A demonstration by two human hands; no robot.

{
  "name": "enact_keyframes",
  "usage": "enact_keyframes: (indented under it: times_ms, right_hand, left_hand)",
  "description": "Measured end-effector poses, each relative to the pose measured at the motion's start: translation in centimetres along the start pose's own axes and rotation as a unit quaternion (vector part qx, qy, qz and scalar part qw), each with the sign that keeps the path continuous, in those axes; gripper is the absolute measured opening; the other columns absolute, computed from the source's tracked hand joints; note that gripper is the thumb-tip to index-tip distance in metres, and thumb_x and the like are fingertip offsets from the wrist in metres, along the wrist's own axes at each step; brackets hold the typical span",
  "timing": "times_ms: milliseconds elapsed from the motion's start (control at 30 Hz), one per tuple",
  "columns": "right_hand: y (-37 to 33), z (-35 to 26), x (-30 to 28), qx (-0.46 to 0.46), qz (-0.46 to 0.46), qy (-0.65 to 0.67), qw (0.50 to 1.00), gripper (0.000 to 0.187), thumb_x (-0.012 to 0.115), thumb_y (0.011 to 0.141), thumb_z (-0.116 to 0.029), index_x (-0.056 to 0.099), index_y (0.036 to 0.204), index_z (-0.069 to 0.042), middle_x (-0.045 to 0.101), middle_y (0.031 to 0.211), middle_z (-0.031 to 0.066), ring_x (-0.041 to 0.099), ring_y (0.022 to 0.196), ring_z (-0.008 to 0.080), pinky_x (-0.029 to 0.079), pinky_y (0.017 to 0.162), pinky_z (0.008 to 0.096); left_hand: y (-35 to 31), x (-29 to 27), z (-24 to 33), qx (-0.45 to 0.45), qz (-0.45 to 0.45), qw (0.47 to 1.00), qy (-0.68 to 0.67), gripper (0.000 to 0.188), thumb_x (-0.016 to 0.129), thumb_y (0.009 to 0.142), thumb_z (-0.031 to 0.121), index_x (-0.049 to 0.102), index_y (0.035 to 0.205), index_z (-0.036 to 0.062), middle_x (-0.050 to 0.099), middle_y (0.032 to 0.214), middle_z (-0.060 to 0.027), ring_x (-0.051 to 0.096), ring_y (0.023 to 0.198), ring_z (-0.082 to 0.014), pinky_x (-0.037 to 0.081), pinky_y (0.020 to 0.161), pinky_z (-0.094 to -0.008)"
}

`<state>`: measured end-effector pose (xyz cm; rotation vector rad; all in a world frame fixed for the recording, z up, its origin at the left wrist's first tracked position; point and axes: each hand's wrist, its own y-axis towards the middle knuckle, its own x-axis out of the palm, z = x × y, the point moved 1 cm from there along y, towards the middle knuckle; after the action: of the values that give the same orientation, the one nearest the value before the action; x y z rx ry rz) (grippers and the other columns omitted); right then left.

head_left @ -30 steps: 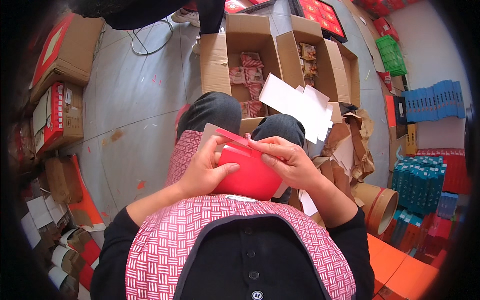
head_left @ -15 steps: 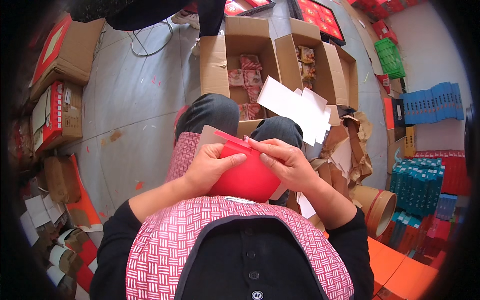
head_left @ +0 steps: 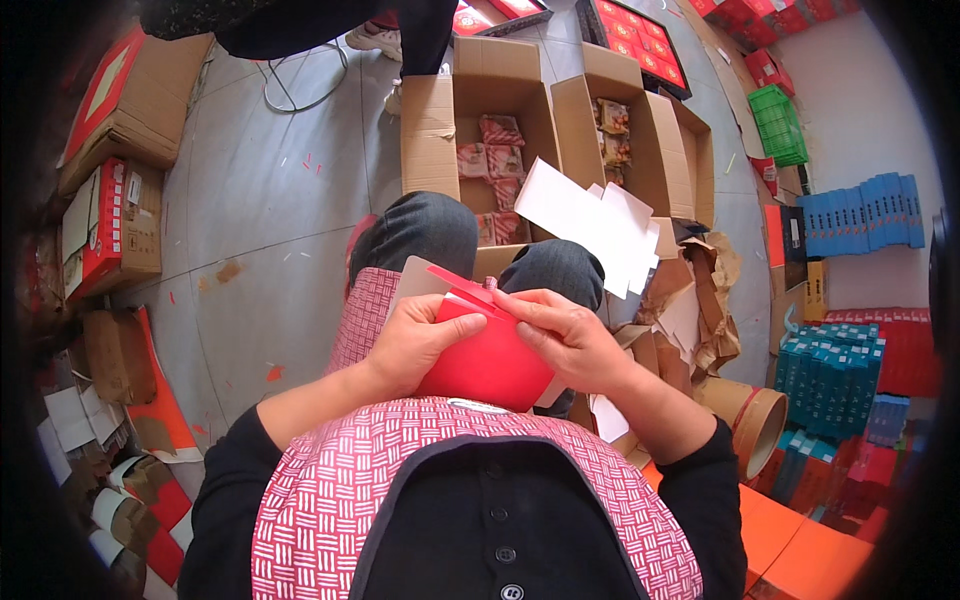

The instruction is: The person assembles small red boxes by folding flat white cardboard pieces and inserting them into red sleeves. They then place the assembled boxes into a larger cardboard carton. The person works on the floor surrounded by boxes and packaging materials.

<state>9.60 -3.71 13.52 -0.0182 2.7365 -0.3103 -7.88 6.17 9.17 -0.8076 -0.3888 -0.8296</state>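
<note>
Over my lap I hold a red folded card, with a narrow flap along its far edge. A pale greyish board shows beyond it at the upper left and at its lower right. My left hand is closed on the card's left side, the thumb lying on top. At the far edge, my right hand is closed on the folded flap, with the fingers close together and the index finger along the crease. The undersides of both hands are hidden.
Open cartons holding small wrapped packs stand beyond my knees. White sheets lie across the nearer right side. A cardboard tube and stacked teal boxes are at right, more cartons at left. Another person's leg shows at the top.
My right fingers have shifted slightly along the far edge and lie flatter over the crease. The left hand keeps its grip, and the view has tilted a little.
</note>
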Motion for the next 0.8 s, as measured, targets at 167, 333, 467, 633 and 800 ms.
enact_keyframes:
  times_ms: [167,333,467,633,800]
  right_hand:
    - [-0.4,0.0,-1.6,-0.04,-0.067,0.041,0.996,0.039,0.051,0.09,-0.004,0.054,0.129,-0.01,0.054,0.122,0.0164,0.056,0.107,0.0258,0.043,0.091,0.03]
    - [-0.9,-0.2,-1.9,-0.062,-0.107,-0.037,0.992,0.042,0.052,0.088,-0.003,0.053,0.129,-0.011,0.053,0.123,0.0178,0.055,0.11,0.0258,0.042,0.092,0.0311]
    - [-1.0,-0.5,-2.0,-0.035,-0.081,-0.025,0.996,0.041,0.05,0.091,-0.001,0.051,0.131,-0.008,0.054,0.125,0.0147,0.055,0.112,0.0226,0.041,0.094,0.0289]
    - [-0.7,0.9,-1.4,0.025,0.191,0.308,0.932,0.044,0.048,0.092,0.001,0.043,0.136,-0.002,0.053,0.127,0.0086,0.054,0.11,0.0138,0.041,0.094,0.0244]
    - [-1.9,2.3,3.6,0.014,0.216,0.39,0.895,0.047,0.047,0.093,-0.001,0.037,0.14,-0.003,0.049,0.131,0.0091,0.049,0.116,0.0134,0.039,0.099,0.0262]
  left_hand:
    - [0.0,-0.1,0.6,-0.004,-0.003,1.0,0.02,0.018,0.062,0.088,0.01,0.066,0.102,-0.0005,0.068,0.093,-0.0088,0.064,0.079,-0.012,0.054,0.07,-0.0239]
    - [-0.3,0.1,0.1,0.009,-0.013,1.0,0.018,0.018,0.063,0.087,0.01,0.066,0.101,-0.001,0.068,0.092,-0.008,0.064,0.079,-0.0123,0.054,0.071,-0.0243]
    - [0.5,0.1,0.8,0.055,-0.017,0.99,0.13,0.02,0.065,0.086,0.012,0.064,0.101,-0.0012,0.067,0.095,-0.0085,0.063,0.083,-0.0129,0.052,0.072,-0.0254]
    - [1.3,-0.7,6.3,0.47,0.212,0.713,0.476,0.041,0.067,0.086,0.017,0.049,0.12,0.0031,0.049,0.124,-0.0133,0.049,0.111,-0.0161,0.043,0.089,-0.0288]
    - [3.6,-1.4,2.3,0.241,0.057,0.968,0.036,0.051,0.062,0.088,0.01,0.04,0.134,0.0077,0.041,0.133,-0.0104,0.046,0.116,-0.0144,0.042,0.094,-0.0279]
